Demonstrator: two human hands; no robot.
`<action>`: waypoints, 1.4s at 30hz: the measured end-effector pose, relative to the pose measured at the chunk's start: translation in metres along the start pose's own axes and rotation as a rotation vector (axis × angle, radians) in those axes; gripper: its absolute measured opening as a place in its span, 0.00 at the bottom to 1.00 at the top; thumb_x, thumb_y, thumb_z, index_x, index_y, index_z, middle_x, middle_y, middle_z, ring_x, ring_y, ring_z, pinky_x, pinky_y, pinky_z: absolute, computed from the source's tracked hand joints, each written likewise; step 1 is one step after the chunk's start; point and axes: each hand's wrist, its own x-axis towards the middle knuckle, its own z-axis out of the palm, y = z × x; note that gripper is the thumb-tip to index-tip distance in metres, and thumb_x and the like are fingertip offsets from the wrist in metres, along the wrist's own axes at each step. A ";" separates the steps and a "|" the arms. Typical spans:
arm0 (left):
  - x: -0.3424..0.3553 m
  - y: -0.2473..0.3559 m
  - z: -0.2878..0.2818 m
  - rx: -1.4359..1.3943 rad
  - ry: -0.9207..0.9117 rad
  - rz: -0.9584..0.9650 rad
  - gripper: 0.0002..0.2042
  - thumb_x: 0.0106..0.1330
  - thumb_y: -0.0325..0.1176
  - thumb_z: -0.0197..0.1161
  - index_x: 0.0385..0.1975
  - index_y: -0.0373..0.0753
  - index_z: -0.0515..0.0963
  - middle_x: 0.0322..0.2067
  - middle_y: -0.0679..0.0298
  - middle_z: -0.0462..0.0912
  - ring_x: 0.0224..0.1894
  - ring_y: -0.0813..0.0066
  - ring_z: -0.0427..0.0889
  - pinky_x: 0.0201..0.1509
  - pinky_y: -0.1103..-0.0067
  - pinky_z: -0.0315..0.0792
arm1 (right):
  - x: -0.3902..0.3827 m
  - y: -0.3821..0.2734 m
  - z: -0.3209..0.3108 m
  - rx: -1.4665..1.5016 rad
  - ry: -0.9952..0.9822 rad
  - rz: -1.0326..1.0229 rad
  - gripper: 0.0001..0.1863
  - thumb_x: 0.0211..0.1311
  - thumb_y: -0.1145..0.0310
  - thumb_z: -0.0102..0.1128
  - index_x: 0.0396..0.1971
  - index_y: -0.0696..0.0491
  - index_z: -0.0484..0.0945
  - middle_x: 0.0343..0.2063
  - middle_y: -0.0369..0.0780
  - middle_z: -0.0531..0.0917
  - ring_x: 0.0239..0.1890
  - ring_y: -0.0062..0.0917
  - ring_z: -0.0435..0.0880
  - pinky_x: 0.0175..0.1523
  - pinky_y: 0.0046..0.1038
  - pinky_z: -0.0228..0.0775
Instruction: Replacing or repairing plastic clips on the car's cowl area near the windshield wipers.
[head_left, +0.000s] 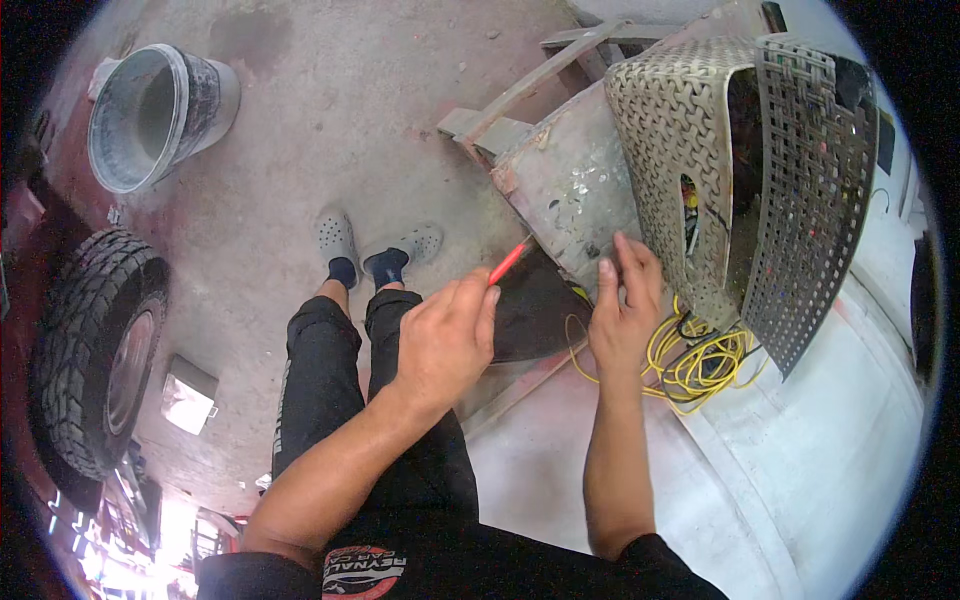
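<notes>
My left hand [447, 335] is closed around a red slim tool [510, 258] with a thin tip pointing up and right toward the left edge of a worn, paint-flecked board [555, 195]. My right hand [622, 310] is at the board's lower right, fingers apart, fingertips on or just over its surface. Beside it a coiled yellow cord [690, 370] lies with darker cable. A beige woven plastic crate [665, 115] and a dark perforated panel [800, 220] stand right of the board. A dark flat piece [530, 315] sits beneath the board's lower edge.
A grey bucket [145, 120] stands on the concrete floor [320, 120] at upper left. A tyre [80, 370] beside dark red bodywork and a small metal box [190, 395] are at left. My feet are below. A wooden stand [485, 130] is behind the board; a white surface [760, 470] spans lower right.
</notes>
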 end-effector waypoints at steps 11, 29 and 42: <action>-0.002 -0.019 -0.013 -0.007 0.009 0.090 0.10 0.73 0.28 0.65 0.51 0.34 0.81 0.37 0.48 0.87 0.37 0.46 0.86 0.43 0.61 0.80 | -0.001 -0.015 0.008 -0.025 -0.063 0.055 0.12 0.65 0.76 0.74 0.47 0.59 0.87 0.40 0.44 0.86 0.37 0.29 0.86 0.42 0.30 0.80; -0.001 -0.001 0.037 -0.124 0.170 0.104 0.12 0.72 0.26 0.65 0.53 0.33 0.80 0.35 0.49 0.85 0.36 0.49 0.86 0.43 0.61 0.80 | 0.017 -0.015 -0.009 -0.181 -0.284 -0.320 0.16 0.65 0.78 0.72 0.52 0.56 0.86 0.44 0.47 0.87 0.43 0.36 0.89 0.49 0.33 0.82; -0.008 0.017 0.070 -0.024 0.191 0.114 0.17 0.68 0.26 0.68 0.56 0.32 0.80 0.32 0.55 0.82 0.33 0.55 0.85 0.40 0.65 0.80 | 0.008 0.019 -0.003 -0.053 -0.199 -0.193 0.09 0.67 0.79 0.67 0.46 0.59 0.83 0.40 0.45 0.86 0.37 0.32 0.87 0.42 0.31 0.81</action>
